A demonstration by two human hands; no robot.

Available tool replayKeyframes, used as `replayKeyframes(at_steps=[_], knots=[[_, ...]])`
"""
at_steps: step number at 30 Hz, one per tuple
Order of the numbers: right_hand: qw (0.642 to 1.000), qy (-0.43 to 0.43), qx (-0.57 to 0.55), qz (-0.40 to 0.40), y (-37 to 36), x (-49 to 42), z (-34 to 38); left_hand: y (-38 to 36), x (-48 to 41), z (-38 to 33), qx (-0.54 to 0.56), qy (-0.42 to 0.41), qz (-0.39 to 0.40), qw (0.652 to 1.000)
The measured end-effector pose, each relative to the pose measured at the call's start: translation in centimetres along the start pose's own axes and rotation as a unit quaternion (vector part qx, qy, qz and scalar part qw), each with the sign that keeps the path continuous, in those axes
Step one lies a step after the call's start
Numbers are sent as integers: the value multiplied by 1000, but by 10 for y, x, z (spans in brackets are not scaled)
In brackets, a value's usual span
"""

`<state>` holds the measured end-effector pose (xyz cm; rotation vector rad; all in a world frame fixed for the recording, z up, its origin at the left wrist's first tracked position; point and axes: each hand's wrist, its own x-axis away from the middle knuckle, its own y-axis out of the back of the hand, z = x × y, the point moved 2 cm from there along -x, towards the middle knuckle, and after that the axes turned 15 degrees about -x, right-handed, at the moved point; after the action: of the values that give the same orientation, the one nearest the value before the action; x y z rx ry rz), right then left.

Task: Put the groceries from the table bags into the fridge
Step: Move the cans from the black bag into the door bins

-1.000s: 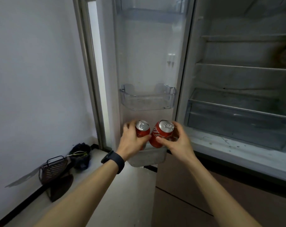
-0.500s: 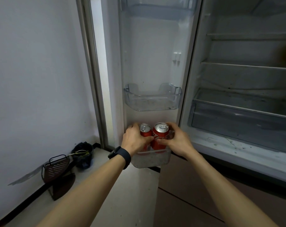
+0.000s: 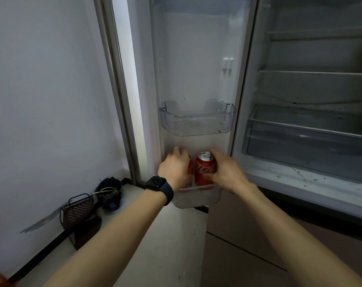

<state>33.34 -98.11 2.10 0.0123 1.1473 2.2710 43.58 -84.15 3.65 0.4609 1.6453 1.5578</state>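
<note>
Left hand point(image 3: 175, 170) grips left can point(image 3: 190, 169), right hand point(image 3: 225, 172) grips right can point(image 3: 205, 170), both upright, side by side, bases in door bin point(image 3: 196, 200) just below hands.

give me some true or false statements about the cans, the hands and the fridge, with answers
1. Each hand grips a red can. True: the left hand holds the left can, and the right hand holds the right can.
2. Both cans are on a shelf inside the fridge. False: they are in the bottom door bin.
3. A dark watch is on the left wrist. True.
4. The right can lies on its side. False: it stands upright, top up.
5. The fridge is closed. False: its door stands open.
</note>
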Motion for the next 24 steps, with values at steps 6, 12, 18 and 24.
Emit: replayKeyframes(at_steps=[6, 12, 18, 24], knots=[[993, 5, 115, -2, -6, -3, 6, 0, 0, 1, -43, -24, 4, 999], [996, 14, 83, -32, -10, -4, 0, -10, -9, 6, 31, -52, -17, 998], [996, 1, 76, -38, -14, -2, -1, -18, -5, 7, -17, -77, -17, 997], [994, -17, 111, -8, -13, -8, 5, -15, -13, 5, -16, -101, 16, 995]])
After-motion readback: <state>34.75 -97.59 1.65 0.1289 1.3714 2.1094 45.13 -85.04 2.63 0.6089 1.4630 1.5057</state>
